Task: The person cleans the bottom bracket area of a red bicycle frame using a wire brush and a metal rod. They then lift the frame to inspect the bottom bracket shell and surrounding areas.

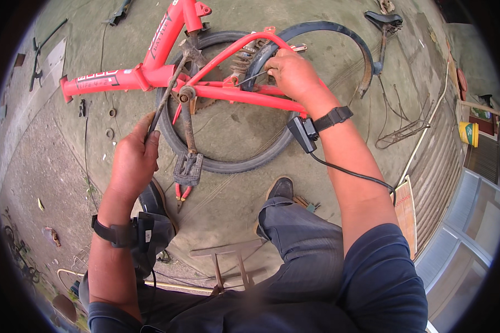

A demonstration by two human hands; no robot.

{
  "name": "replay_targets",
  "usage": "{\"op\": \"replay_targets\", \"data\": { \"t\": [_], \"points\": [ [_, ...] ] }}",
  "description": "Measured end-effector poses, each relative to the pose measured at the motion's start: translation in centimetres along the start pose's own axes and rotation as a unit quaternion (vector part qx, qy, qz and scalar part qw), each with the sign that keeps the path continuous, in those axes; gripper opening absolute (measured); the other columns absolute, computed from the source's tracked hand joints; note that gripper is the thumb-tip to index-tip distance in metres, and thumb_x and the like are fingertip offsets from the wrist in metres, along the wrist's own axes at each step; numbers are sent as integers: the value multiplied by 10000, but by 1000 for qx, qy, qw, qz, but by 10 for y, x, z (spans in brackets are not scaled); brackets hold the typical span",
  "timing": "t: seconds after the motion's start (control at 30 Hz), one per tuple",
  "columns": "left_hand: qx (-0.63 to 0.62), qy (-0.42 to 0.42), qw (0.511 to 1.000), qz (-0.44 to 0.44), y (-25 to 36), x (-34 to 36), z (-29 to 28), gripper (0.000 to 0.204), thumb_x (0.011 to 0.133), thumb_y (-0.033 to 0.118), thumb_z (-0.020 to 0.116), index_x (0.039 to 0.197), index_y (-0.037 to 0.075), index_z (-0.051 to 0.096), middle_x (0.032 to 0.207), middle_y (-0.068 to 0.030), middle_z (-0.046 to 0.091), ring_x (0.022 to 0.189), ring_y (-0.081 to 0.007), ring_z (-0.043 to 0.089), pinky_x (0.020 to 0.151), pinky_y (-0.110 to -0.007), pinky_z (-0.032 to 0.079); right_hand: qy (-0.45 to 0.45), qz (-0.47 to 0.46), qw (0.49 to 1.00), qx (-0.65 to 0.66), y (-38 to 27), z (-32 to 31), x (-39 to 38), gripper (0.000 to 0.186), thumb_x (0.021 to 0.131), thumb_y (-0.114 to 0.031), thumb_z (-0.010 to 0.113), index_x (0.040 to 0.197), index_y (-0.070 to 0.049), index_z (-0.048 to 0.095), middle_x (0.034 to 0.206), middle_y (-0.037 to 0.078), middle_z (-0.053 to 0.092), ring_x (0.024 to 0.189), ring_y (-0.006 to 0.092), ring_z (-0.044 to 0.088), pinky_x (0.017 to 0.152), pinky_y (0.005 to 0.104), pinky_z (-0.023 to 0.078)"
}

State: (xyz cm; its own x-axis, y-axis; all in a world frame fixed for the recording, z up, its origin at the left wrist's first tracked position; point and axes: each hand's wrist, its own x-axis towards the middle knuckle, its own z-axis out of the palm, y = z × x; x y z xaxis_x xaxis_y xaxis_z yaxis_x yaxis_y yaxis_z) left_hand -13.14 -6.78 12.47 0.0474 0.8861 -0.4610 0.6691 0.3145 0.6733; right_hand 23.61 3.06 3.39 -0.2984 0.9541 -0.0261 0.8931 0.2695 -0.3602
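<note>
While the left hand (136, 152) grips one dark bar (166, 100) and the right hand (297, 72), well apart, pinches one thin rod (254, 77), one red bike frame (244, 96) rests mid-floor over one wheel (233, 166), two rings (111, 112) nearby, one saddle (384, 20) toward the floor's (222, 194) right edge.

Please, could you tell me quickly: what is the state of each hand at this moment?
Left hand: closed, holding a long dark bar.
Right hand: closed, holding a thin rod by the fingers.
</note>
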Motion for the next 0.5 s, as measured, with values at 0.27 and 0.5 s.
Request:
{"op": "replay_targets", "data": {
  "t": [0.27,0.5],
  "points": [
    [23,2,1000,18,-1,-1,1,398,1040,126,582,1430,46,578,647,-93,616,523,-153,616,536,-350,513,-11,-41,994,-103,-11,-12,20,144,854,-61,674,944,-122,769,973,89,666,967,308,666,806,440,555],
    [83,-1,995,49,-10,-7,17,406,1023,153,594,1418,61,589,858,-234,721,755,-385,729,684,-453,567,-54,-47,986,-153,-27,-21,44,196,833,-20,636,944,-113,769,1015,106,676,1029,303,680,821,442,579]
  ]
}}
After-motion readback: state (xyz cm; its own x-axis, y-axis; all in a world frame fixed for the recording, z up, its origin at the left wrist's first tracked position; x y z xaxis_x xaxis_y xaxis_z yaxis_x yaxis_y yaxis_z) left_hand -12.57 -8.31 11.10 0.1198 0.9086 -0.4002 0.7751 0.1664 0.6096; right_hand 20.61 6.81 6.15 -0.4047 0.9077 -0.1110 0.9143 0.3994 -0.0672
